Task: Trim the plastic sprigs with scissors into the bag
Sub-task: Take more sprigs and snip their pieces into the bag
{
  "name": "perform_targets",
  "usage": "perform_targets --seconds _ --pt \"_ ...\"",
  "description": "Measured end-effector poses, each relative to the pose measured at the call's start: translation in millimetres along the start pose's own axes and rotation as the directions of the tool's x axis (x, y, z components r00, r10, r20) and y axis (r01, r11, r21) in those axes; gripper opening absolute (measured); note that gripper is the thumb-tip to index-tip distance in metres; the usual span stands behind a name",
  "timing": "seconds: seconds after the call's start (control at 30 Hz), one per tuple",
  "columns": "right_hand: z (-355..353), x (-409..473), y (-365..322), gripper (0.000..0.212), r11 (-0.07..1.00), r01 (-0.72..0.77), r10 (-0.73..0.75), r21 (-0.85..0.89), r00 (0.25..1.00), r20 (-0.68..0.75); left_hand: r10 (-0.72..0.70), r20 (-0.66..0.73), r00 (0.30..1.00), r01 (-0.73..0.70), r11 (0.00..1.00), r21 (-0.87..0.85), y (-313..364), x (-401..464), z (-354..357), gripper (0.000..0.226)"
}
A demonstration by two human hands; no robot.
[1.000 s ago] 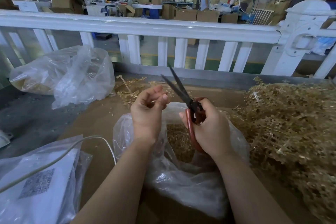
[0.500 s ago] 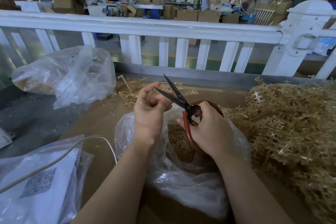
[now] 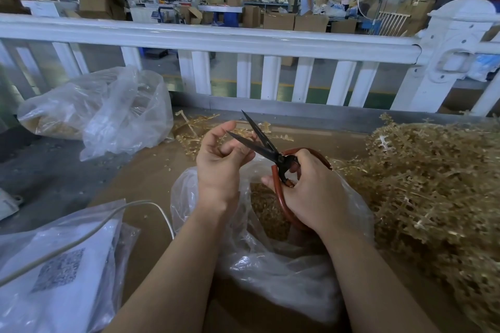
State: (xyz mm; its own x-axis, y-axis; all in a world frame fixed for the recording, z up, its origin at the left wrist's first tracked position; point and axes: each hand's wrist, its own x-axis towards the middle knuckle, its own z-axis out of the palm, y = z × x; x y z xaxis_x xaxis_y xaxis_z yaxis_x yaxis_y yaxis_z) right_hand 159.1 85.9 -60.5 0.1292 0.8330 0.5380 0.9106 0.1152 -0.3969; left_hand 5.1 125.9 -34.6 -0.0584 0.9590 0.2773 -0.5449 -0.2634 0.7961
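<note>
A brown worktable point(image 3: 151, 178) fills the view, with a white fence point(image 3: 243, 40) along its far edge. On the right lies a big heap of tan plastic sprigs point(image 3: 433, 189). A clear bag point(image 3: 284, 273) sits open at the centre, near the person, with cut tan bits inside it. A second clear bag point(image 3: 108, 111) rests at the far left, and a plastic-wrapped packet point(image 3: 59, 273) with a white cable point(image 3: 89, 232) across it lies at the near left. Both forearms reach over the open bag. The right hand point(image 3: 311, 192) grips red-handled scissors point(image 3: 270, 151) — fingers curled through the loops, dark blades spread apart and pointing up and left. The left hand point(image 3: 221, 159) is curled just beside the blades, fingertips drawn together — whether they pinch a sprig cannot be told.
</note>
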Motion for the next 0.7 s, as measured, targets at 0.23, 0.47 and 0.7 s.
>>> perform_targets --seconds 0.23,0.47,0.7 --pt "-0.5 0.2 -0.5 0.069 1.000 -0.014 0.014 -0.010 1.000 -0.004 -0.014 0.026 1.000 0.016 0.999 -0.048 0.3 0.3 1.0 0.034" --pt "-2.9 0.2 -1.4 0.066 1.000 -0.008 0.008 0.003 1.000 -0.005 -0.008 0.053 0.999 0.012 0.997 -0.073 0.6 1.2 1.0 0.033" --pt "-6.0 -1.7 -4.1 0.071 0.999 -0.023 0.023 0.030 1.000 -0.004 0.007 0.031 0.999 -0.006 0.998 -0.056 0.5 1.8 0.7 0.034"
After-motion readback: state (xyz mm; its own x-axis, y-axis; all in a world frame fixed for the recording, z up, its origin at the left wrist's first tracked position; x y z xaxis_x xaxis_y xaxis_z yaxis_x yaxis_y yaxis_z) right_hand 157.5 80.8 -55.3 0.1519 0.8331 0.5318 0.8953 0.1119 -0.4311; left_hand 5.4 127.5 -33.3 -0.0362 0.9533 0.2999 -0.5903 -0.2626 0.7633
